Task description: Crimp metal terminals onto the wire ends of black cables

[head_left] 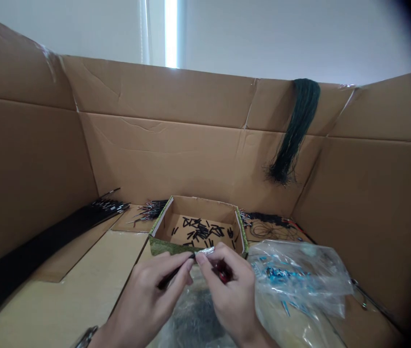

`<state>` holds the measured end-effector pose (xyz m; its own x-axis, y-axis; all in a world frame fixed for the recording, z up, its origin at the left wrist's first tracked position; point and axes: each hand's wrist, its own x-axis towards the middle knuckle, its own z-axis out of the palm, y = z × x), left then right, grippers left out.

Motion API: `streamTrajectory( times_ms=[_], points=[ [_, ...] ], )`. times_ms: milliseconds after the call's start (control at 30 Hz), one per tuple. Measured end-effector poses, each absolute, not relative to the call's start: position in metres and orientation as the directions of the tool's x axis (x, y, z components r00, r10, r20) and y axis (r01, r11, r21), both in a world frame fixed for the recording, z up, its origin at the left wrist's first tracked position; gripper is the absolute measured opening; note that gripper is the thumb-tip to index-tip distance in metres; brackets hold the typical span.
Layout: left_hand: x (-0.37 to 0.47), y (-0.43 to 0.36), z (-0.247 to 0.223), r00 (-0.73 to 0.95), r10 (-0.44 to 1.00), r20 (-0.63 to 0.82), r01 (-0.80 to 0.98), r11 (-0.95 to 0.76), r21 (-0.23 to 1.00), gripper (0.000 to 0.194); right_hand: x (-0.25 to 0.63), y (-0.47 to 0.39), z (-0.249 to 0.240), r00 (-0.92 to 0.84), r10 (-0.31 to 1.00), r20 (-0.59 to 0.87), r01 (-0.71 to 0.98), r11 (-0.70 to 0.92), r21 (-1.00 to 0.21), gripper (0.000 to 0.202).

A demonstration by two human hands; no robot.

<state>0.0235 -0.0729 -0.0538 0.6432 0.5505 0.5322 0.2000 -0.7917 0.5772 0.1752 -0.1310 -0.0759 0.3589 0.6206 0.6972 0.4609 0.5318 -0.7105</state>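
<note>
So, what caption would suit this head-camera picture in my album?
Bare hands pinch a slim black rod and a shiny silvery piece before an open green-sided cardboard box.

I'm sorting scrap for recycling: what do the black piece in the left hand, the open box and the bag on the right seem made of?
Black piece: dark, apparently matte, perhaps plastic or rubber; too little shows to tell.
Open box: probably cardboard, matte brown inside with thin, flat walls; mottled green outside.
Bag: glossy clear plastic film, given its wrinkles, highlights and blue pieces showing through.

Red object [223, 275] in right hand [235, 289] — mostly hidden, kind unclear
</note>
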Motion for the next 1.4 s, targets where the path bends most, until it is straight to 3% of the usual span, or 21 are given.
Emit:
streamTrajectory(
  times_ms=[167,400,433,533,633,800,900,1000,1133,1267,1400],
  points=[
    [0.026,-0.067,-0.063,0.657,0.501,0.563,0.28,-0.856,0.434,0.019,0.176,-0.127,-0.08,0.277,0.555,0.784,0.643,0.5,-0.581,0.021],
    [0.028,-0.062,-0.058,0.692,0.554,0.463,0.325,-0.811,0.486,0.022,0.188,-0.129,-0.083,-0.003,0.606,0.796,0.822,0.454,-0.342,0.011],
    [0.028,-0.062,-0.056,0.701,0.566,0.433,0.338,-0.799,0.496,0.022,0.19,-0.13,-0.081,-0.012,0.643,0.766,0.818,0.447,-0.362,0.011],
    [0.028,-0.062,-0.052,0.731,0.582,0.355,0.368,-0.775,0.513,0.023,0.2,-0.133,-0.066,0.073,0.816,0.574,0.726,0.351,-0.591,0.008],
    [0.025,-0.061,-0.048,0.788,0.558,0.26,0.352,-0.755,0.552,0.035,0.219,-0.141,-0.044,-0.001,0.938,0.347,0.646,0.266,-0.715,0.016],
    [0.018,-0.061,-0.049,0.81,0.546,0.215,0.318,-0.716,0.622,0.029,0.25,-0.157,-0.018,-0.013,0.942,0.336,0.65,0.263,-0.712,0.022],
    [0.015,-0.063,-0.051,0.833,0.509,0.216,0.268,-0.713,0.648,0.027,0.249,-0.16,-0.016,-0.117,0.938,0.326,0.652,0.321,-0.687,0.028],
    [0.013,-0.067,-0.051,0.871,0.458,0.175,0.231,-0.699,0.677,0.027,0.242,-0.159,-0.017,-0.245,0.923,0.297,0.608,0.385,-0.695,0.018],
    [0.015,-0.07,-0.045,0.921,0.385,0.065,0.23,-0.67,0.706,0.028,0.24,-0.152,-0.023,-0.316,0.925,0.213,0.492,0.352,-0.796,0.006],
    [0.018,-0.069,-0.041,0.917,0.349,0.195,0.148,-0.749,0.646,0.025,0.237,-0.145,-0.031,-0.263,0.942,0.21,0.396,0.304,-0.867,0.012],
    [0.013,-0.069,-0.041,0.851,0.275,0.446,0.039,-0.882,0.47,0.018,0.228,-0.142,-0.035,-0.167,0.954,0.249,0.347,0.293,-0.891,0.018]
  ],
)
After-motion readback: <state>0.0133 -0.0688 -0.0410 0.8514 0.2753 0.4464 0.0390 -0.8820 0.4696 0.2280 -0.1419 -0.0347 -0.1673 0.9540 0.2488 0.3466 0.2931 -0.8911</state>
